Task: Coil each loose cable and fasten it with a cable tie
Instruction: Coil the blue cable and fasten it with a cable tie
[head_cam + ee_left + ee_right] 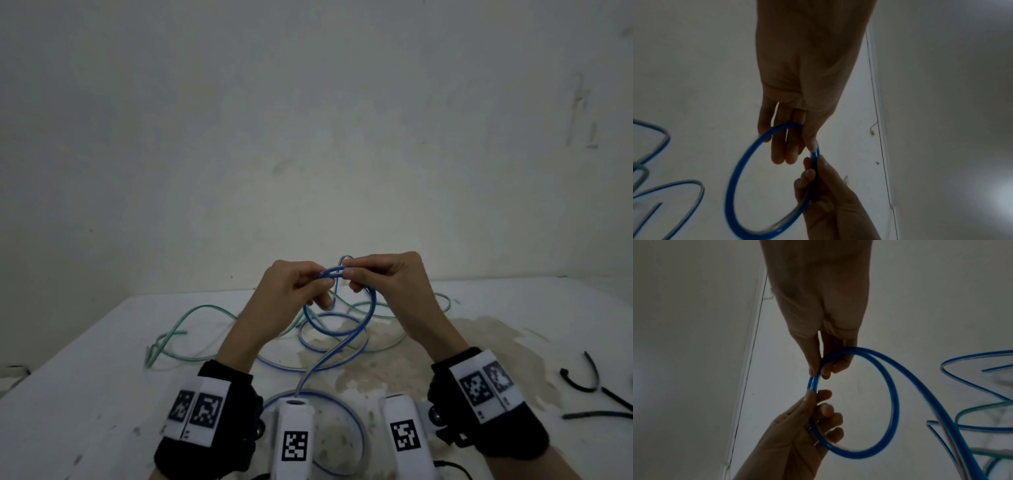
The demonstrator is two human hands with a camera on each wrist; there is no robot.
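Observation:
Above the white table (102, 394), both hands hold one small loop of the blue cable (373, 303). My left hand (323, 279) pinches the loop's top between thumb and fingers; in the left wrist view my left hand (809, 144) grips where two strands meet on the blue cable (733, 178). My right hand (347, 269) pinches the same strands just beside it, as the right wrist view shows of my right hand (817, 370) on the blue cable (894, 402). The rest of the blue cable trails in loose curves onto the table. A green cable (205, 311) lies uncoiled behind.
Black cable ties (594, 368) lie on the table at the right edge of the head view, another black cable tie (596, 415) below them. A pale wall rises right behind the table. A stained patch (394, 359) marks the tabletop under the hands.

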